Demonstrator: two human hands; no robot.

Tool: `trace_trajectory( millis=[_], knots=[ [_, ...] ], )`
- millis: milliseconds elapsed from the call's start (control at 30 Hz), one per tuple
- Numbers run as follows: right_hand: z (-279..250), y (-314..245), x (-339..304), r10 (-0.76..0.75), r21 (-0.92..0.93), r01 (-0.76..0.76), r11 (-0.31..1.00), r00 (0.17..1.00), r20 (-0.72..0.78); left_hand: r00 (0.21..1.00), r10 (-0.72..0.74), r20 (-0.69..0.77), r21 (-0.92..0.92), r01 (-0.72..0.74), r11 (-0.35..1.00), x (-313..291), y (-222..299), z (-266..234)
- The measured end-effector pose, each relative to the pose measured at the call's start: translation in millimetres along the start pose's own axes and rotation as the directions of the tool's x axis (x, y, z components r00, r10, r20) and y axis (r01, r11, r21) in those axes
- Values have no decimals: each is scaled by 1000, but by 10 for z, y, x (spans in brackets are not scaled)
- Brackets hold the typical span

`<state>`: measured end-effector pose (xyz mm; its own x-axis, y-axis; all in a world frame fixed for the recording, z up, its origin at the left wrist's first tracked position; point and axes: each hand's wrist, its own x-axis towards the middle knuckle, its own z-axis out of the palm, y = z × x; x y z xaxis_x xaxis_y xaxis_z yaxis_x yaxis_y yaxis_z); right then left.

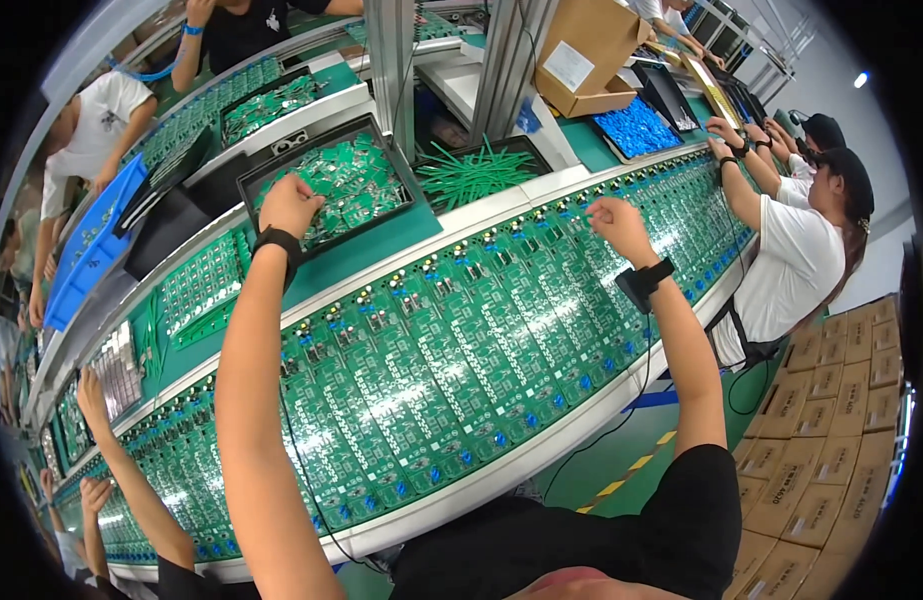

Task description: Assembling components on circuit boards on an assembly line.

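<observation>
My left hand (289, 208) is over the near left part of a black tray (415, 194) heaped with small green circuit boards (359, 182). Its fingers are curled together, and whatever they grip cannot be made out. To the right, my right hand (623, 230) hovers above a long row of green circuit boards (461, 345), near their far edge. Thumb and fingers are pinched there, the tips too small to show what is between them. The boards lie side by side, with small components along the far edge and blue round parts along the near one. Both wrists wear black straps with cords.
Green strips (476, 176) lie in a bin beyond the line, between metal posts (390, 80). A blue-filled tray (636, 128) and an open cardboard box (591, 60) stand farther right. Co-workers (796, 250) sit along both sides. Stacked cartons (821, 430) fill the right.
</observation>
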<state>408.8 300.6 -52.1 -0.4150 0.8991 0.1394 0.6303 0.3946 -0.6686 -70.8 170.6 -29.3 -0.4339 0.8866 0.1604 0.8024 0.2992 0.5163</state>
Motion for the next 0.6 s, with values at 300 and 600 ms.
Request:
trace_trajectory(
  millis=[300, 600],
  knots=[
    [42, -5, 25, -80, -80, 73, 994, 992, -95, 997, -65, 43, -59, 67, 996, 21, -38, -54],
    [62, -74, -8, -156, -94, 155, 983, 988, -9, 963, 15, -271, -86, -40, 996, -93, 74, -94]
  ],
)
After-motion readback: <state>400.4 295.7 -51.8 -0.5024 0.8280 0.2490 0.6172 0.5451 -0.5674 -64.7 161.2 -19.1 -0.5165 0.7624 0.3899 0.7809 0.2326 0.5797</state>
